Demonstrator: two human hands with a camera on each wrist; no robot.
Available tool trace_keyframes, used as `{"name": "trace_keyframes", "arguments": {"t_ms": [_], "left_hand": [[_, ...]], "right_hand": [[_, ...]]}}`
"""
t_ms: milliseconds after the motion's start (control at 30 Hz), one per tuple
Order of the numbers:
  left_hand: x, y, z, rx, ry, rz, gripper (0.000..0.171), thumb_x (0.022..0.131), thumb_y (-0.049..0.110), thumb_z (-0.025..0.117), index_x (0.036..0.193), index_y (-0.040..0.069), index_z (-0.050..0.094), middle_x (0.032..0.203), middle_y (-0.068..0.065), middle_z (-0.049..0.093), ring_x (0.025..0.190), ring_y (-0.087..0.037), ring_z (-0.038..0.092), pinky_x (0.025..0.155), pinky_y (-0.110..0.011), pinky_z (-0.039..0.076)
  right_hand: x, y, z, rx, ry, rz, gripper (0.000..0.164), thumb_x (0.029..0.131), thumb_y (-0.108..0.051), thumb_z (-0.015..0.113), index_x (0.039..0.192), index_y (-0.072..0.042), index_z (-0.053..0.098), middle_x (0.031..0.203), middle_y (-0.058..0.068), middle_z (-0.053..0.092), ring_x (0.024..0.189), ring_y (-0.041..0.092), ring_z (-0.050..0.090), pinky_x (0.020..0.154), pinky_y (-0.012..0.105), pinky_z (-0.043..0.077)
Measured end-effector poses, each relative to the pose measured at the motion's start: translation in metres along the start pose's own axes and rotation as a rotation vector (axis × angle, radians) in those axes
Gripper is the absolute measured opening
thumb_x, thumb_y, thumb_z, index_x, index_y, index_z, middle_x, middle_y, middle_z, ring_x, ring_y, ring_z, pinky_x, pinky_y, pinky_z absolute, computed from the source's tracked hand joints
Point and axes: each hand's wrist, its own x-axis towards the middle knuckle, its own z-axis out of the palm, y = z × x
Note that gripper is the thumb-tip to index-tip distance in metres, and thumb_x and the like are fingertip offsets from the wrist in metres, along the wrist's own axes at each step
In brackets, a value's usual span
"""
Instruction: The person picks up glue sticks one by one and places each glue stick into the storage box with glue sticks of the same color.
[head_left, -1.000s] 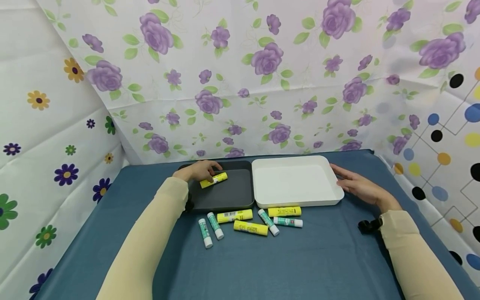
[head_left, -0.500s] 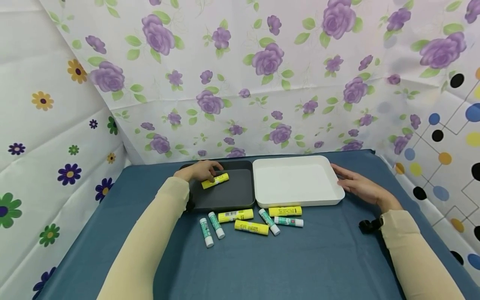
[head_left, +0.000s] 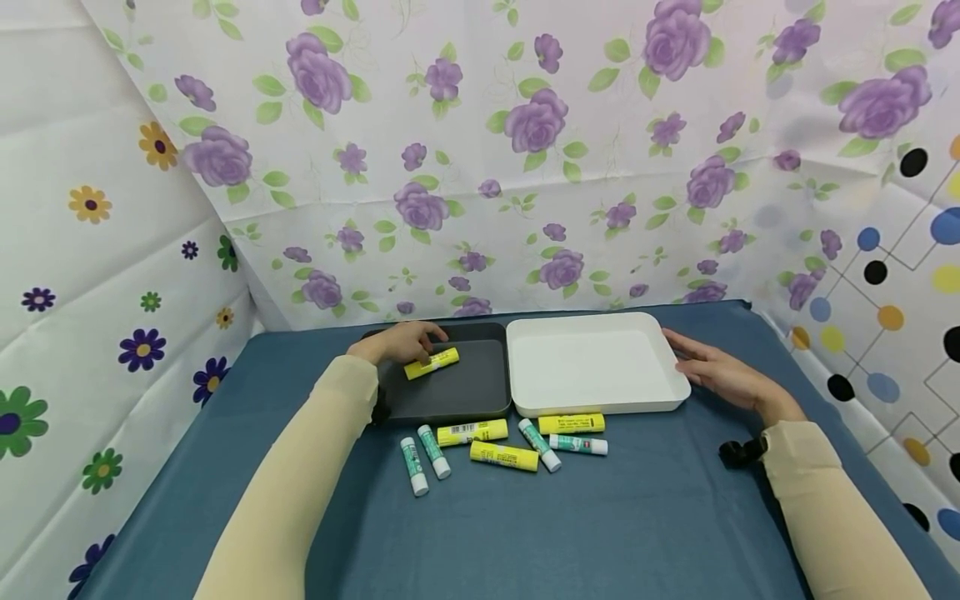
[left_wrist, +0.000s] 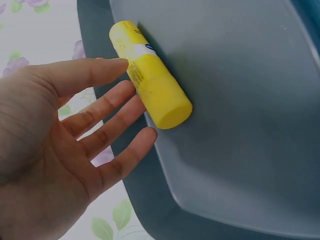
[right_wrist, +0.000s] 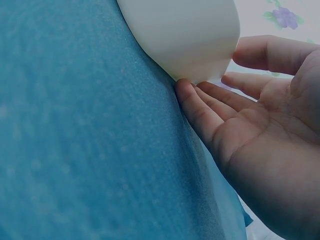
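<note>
A yellow glue stick (left_wrist: 155,75) lies aslant in the dark grey tray (head_left: 480,387). My left hand (head_left: 405,340) is over the tray's left part, thumb and fingertips right at the stick's side. In the left wrist view, the left hand's fingers (left_wrist: 112,132) are spread and only slightly bent, not wrapped round it. The white tray (head_left: 592,362) stands directly right of the grey one with nothing in it. My right hand (head_left: 716,372) touches its right end; in the right wrist view the thumb and fingertips rest along the white wall (right_wrist: 200,60), loosely extended.
In front of the trays, on the blue cloth (head_left: 600,533), lie more yellow glue sticks (head_left: 504,457) and several smaller green-and-white glue sticks (head_left: 414,467). One yellow stick (head_left: 572,423) sits close against the white tray's front. Flowered sheets (head_left: 480,167) stand behind and at the sides.
The view has shifted very slightly. Both hands, the trays and the glue sticks otherwise keep their places.
</note>
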Motion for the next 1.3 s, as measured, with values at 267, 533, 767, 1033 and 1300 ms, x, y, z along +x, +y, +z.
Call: {"name": "trace_keyframes", "arguments": {"t_ms": [267, 533, 767, 1033, 1300], "left_hand": [[-0.012, 0.003, -0.007, -0.087, 0.066, 0.164, 0.047, 0.105, 0.001, 0.053, 0.152, 0.001, 0.049, 0.138, -0.029, 0.056, 0.125, -0.039, 0.057, 0.101, -0.052, 0.051], [-0.037, 0.018, -0.003, -0.157, 0.124, 0.285, 0.043, 0.107, 0.005, 0.055, 0.151, 0.005, 0.052, 0.137, -0.028, 0.058, 0.126, -0.038, 0.06, 0.103, -0.053, 0.05], [-0.064, 0.02, 0.011, -0.172, 0.16, 0.306, 0.043, 0.107, 0.008, 0.058, 0.15, 0.007, 0.054, 0.136, -0.022, 0.061, 0.127, -0.036, 0.06, 0.103, -0.053, 0.051], [-0.081, 0.012, 0.019, -0.127, 0.181, 0.323, 0.042, 0.107, 0.009, 0.058, 0.15, 0.007, 0.054, 0.132, -0.018, 0.065, 0.122, -0.033, 0.063, 0.098, -0.052, 0.053], [-0.098, 0.01, 0.03, -0.128, 0.135, 0.341, 0.042, 0.106, 0.01, 0.061, 0.148, 0.009, 0.056, 0.132, -0.018, 0.064, 0.121, -0.034, 0.063, 0.1, -0.052, 0.053]], "right_hand": [[0.0, -0.001, -0.001, 0.004, 0.0, 0.005, 0.076, 0.113, -0.025, 0.048, 0.169, -0.019, -0.003, 0.174, 0.011, -0.011, 0.157, 0.042, -0.008, 0.097, 0.007, 0.037], [0.0, -0.002, -0.002, -0.019, 0.0, 0.014, 0.077, 0.113, -0.026, 0.047, 0.168, -0.018, -0.005, 0.174, 0.011, -0.011, 0.158, 0.04, -0.009, 0.098, 0.009, 0.035], [0.002, -0.003, -0.003, -0.016, 0.006, 0.021, 0.078, 0.113, -0.027, 0.049, 0.168, -0.016, -0.004, 0.174, 0.011, -0.009, 0.158, 0.041, -0.006, 0.1, 0.011, 0.036], [-0.001, -0.002, -0.001, 0.041, -0.008, 0.001, 0.076, 0.113, -0.023, 0.049, 0.168, -0.015, -0.003, 0.174, 0.011, -0.011, 0.157, 0.042, -0.008, 0.098, 0.009, 0.038], [-0.001, -0.002, 0.0, 0.048, -0.012, -0.005, 0.075, 0.113, -0.022, 0.049, 0.169, -0.017, -0.002, 0.174, 0.011, -0.01, 0.157, 0.041, -0.009, 0.099, 0.009, 0.037]]}}
